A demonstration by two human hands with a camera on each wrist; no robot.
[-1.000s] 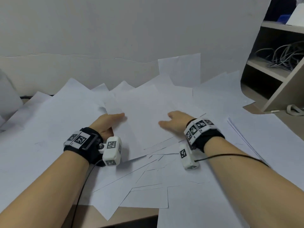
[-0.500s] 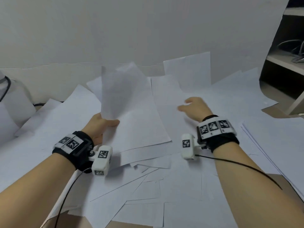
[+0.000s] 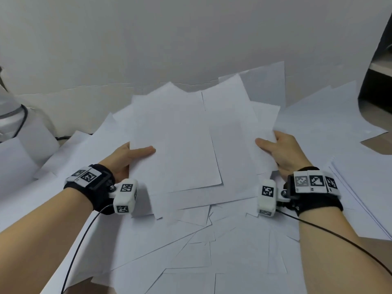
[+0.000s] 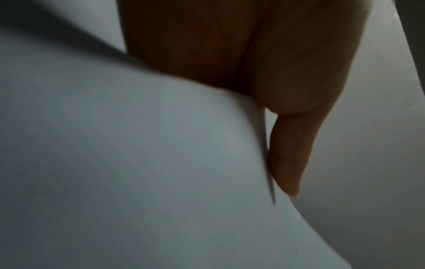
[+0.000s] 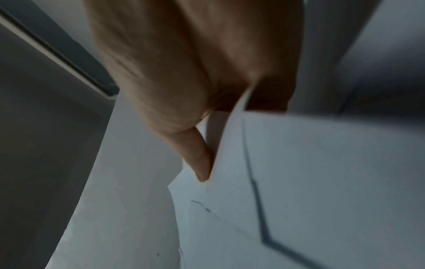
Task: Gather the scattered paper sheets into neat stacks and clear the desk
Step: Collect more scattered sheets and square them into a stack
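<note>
While the desk (image 3: 379, 143) lies almost wholly under loose sheets (image 3: 191, 247), the step in hand looks to be squaring a lifted bundle (image 3: 186, 141) held over the middle of that spread. To do it well, I would press both sides inward evenly, then tap the near edge down so the fanned far corners line up. The left hand (image 3: 127, 158) grips the bundle's left edge, thumb on top, fingers beneath. The right hand (image 3: 282, 151) grips its right edge the same way. A neater stack (image 3: 364, 200) lies right of the bundle.
</note>
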